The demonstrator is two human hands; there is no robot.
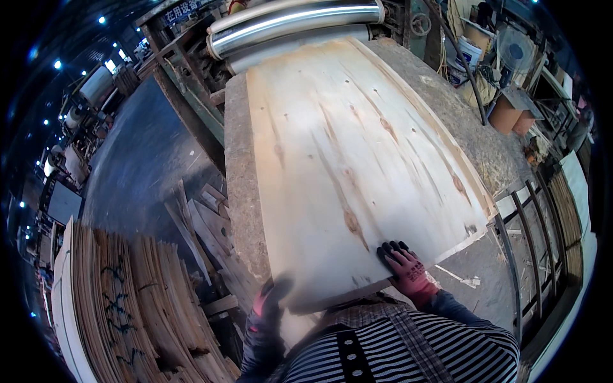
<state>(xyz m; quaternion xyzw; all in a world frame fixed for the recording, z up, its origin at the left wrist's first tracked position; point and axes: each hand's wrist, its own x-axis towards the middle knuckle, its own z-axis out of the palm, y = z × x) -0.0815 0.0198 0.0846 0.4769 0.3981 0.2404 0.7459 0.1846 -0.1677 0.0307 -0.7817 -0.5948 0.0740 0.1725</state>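
Observation:
A large pale wood veneer sheet [319, 191] with brown knots and streaks lies before me, its far end close to a machine's shiny metal roller [297, 29]. My right hand [408, 271], in a pink glove with black fingertips, rests at the sheet's near edge. Its fingers lie spread on the top face; the thumb is not clear to me. At the near left corner is my left hand [273, 295], gloved in dark and pink. Motion smears its fingers, so I cannot tell whether they grip the corner.
Beneath the sheet is a worn table [242, 191]. Stacked veneer sheets [128, 300] stand at lower left, beside loose wood strips [207, 230]. A metal rack [533, 236] stands on the right. Cardboard tubs [507, 112] and a fan [516, 51] are at far right.

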